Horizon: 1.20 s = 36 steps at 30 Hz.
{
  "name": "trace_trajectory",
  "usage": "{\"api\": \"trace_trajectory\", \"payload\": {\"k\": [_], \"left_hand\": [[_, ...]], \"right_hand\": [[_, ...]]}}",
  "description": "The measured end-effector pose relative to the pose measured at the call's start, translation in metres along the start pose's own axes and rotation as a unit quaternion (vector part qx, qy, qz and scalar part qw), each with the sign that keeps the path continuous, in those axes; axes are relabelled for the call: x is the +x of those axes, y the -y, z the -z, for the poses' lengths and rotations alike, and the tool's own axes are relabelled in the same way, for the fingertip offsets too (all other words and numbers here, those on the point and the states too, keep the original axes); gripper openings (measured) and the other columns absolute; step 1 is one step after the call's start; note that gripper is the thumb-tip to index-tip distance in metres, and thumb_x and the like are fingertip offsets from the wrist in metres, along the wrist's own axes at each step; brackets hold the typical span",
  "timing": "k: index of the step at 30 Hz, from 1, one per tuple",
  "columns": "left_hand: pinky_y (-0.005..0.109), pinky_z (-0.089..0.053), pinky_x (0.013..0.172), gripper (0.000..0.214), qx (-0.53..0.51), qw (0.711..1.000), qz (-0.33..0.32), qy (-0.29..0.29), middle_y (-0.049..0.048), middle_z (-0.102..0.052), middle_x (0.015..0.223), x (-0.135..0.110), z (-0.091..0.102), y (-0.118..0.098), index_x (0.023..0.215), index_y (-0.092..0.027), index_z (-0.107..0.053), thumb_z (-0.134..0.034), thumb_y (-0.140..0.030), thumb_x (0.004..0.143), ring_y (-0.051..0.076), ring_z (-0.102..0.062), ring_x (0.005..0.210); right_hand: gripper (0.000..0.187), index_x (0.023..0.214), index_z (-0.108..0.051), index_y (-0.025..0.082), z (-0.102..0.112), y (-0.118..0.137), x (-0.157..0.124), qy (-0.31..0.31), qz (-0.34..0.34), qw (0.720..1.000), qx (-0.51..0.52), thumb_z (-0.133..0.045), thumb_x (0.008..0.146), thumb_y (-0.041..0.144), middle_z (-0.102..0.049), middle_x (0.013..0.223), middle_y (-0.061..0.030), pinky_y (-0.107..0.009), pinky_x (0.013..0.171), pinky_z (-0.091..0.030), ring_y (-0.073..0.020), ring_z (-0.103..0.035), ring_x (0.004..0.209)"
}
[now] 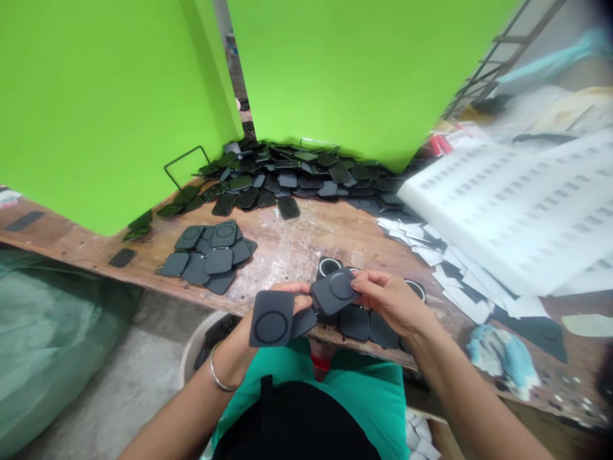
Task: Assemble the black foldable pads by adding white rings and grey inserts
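Observation:
My left hand (282, 305) is closed on a dark square pad with a ring mark (272, 318), held upright at the table's front edge. My right hand (387, 300) pinches a second dark pad (334, 291) by its right side, tilted just above a few more dark pads (360, 321) lying at the table edge. The two held pads almost touch. A metal bangle (218, 377) is on my left wrist.
A small pile of dark pads (211, 255) lies to the left on the wooden table (306, 236), a large heap (292, 176) at the back. White slotted sheets (517, 211) and paper backings (431, 246) are right. A pale bucket (201, 342) stands below.

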State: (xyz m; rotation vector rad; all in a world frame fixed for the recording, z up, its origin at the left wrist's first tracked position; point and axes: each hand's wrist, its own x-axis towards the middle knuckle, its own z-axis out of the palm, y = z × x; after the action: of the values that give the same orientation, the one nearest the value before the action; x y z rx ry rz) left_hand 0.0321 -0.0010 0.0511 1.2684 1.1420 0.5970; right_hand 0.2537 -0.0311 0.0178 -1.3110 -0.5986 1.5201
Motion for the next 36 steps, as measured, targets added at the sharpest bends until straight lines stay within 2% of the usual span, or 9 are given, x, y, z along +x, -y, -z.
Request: {"api": "trace_trajectory", "payload": {"k": [7,16,22,26,31,36], "left_hand": [[0.025,-0.056,0.071,0.025,-0.004,0.999,0.017,0.027,0.0038,-0.075,0.101,0.006,-0.004,0.005,0.102,-0.02,-0.073,-0.069,-0.033,0.082,0.02,-0.069,0.085],[0.023,-0.056,0.068,0.027,-0.015,0.999,0.009,0.041,0.0037,-0.075,0.108,0.006,-0.004,0.014,0.103,-0.021,-0.074,-0.073,-0.037,0.08,0.018,-0.07,0.083],[0.023,-0.055,0.068,0.025,-0.001,0.999,0.006,0.046,0.0025,-0.075,0.103,0.006,-0.004,0.014,0.102,-0.022,-0.075,-0.072,-0.037,0.081,0.018,-0.069,0.082],[0.023,-0.055,0.072,0.025,0.005,1.0,0.006,0.023,0.0018,-0.074,0.107,0.002,-0.005,0.012,0.102,-0.023,-0.074,-0.072,-0.038,0.081,0.018,-0.069,0.087],[0.023,-0.054,0.07,0.028,0.014,0.999,0.014,0.04,0.0024,-0.074,0.106,0.002,-0.003,0.013,0.104,-0.023,-0.073,-0.072,-0.038,0.081,0.019,-0.068,0.087],[0.023,-0.052,0.069,0.028,0.019,0.999,0.01,0.026,0.0027,-0.073,0.097,0.003,-0.006,0.015,0.096,-0.021,-0.074,-0.07,-0.044,0.081,0.018,-0.067,0.084]], "right_hand": [[0.037,0.054,-0.064,0.016,0.002,0.0,-0.005,-0.033,0.01,0.998,-0.043,-0.09,0.051,0.042,-0.068,0.097,-0.0082,-0.028,0.07,-0.052,-0.0179,-0.06,0.083],[0.035,0.051,-0.06,0.015,0.002,0.002,-0.01,-0.047,0.03,0.996,-0.072,-0.087,0.053,0.038,-0.067,0.092,-0.0058,-0.023,0.056,-0.04,-0.0094,-0.05,0.065],[0.034,0.052,-0.06,0.016,0.003,-0.001,-0.01,-0.023,0.02,0.997,-0.064,-0.086,0.056,0.038,-0.066,0.094,-0.0059,-0.025,0.063,-0.045,-0.0145,-0.055,0.077],[0.036,0.051,-0.06,0.016,0.001,0.001,-0.011,-0.03,0.023,0.997,-0.073,-0.086,0.054,0.04,-0.066,0.093,-0.0064,-0.026,0.063,-0.045,-0.015,-0.055,0.077],[0.037,0.051,-0.06,0.015,0.0,0.002,-0.013,-0.057,0.031,0.992,-0.106,-0.086,0.051,0.042,-0.066,0.096,-0.008,-0.025,0.06,-0.043,-0.0142,-0.055,0.074],[0.031,0.052,-0.061,0.018,-0.001,0.001,-0.016,-0.06,0.075,0.983,-0.157,-0.08,0.059,0.041,-0.068,0.088,-0.0087,-0.027,0.069,-0.045,-0.0252,-0.061,0.099]]}}
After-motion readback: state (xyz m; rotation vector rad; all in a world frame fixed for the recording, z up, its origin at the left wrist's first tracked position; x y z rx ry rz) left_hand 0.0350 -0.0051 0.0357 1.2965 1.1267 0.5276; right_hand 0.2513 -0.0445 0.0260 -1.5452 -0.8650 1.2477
